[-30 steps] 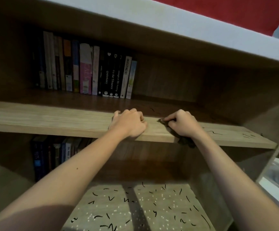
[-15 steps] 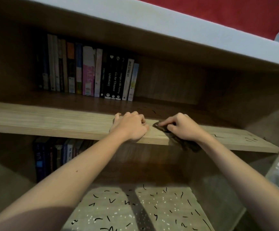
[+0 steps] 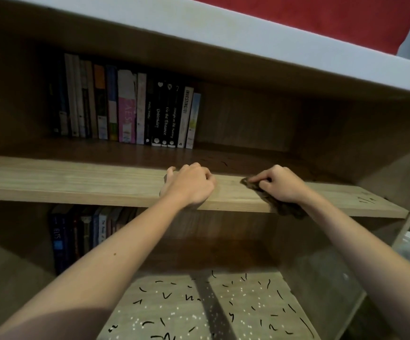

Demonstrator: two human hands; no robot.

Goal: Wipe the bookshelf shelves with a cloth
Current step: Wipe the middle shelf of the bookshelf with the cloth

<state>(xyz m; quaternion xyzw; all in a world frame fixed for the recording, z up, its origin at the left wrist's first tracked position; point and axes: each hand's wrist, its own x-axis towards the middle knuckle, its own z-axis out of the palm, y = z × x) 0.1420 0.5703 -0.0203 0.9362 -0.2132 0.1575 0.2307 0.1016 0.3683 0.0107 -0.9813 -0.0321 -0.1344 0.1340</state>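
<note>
A light wooden middle shelf runs across the bookshelf. My right hand grips a dark brown cloth and presses it on the shelf's front edge, right of centre; part of the cloth hangs below the edge. My left hand rests on the shelf edge at the centre with its fingers curled over the board, holding nothing else. Small dark specks lie on the shelf's right end and a few further back.
A row of upright books stands at the back left of the middle shelf. More books stand below at the left. The bottom shelf is strewn with dark strands and white specks. The side panel closes the right.
The view has shifted slightly. My right hand with the cloth has moved a little along the shelf edge. My left hand stays in place.
</note>
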